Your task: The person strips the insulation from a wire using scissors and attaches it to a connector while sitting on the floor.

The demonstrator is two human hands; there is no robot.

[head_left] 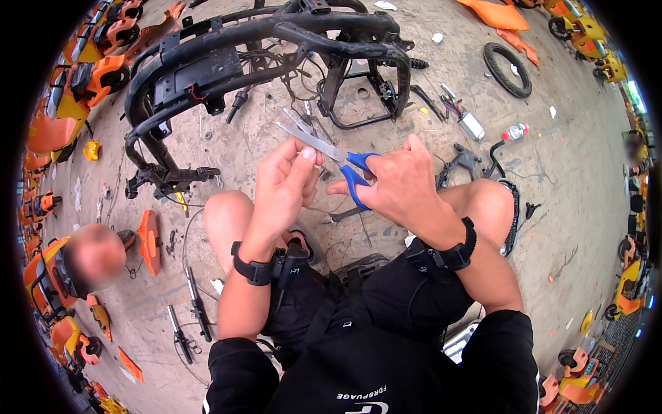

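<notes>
The right hand [403, 186] grips the scissors [331, 155] by their blue handles; blades project beyond it. The left hand [286, 183] pinches the blades.

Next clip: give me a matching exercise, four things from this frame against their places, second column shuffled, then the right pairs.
Things:
1. scissors
2. tyre
3. plastic bottle
4. black frame

Places:
A. lying on the ground, far right, upper part of the picture
B. in the right hand, blades open
C. standing on the ground ahead of the knees
D. on the ground, right of the hands, below the tyre in the picture

Pairs: 1-B, 2-A, 3-D, 4-C
</notes>
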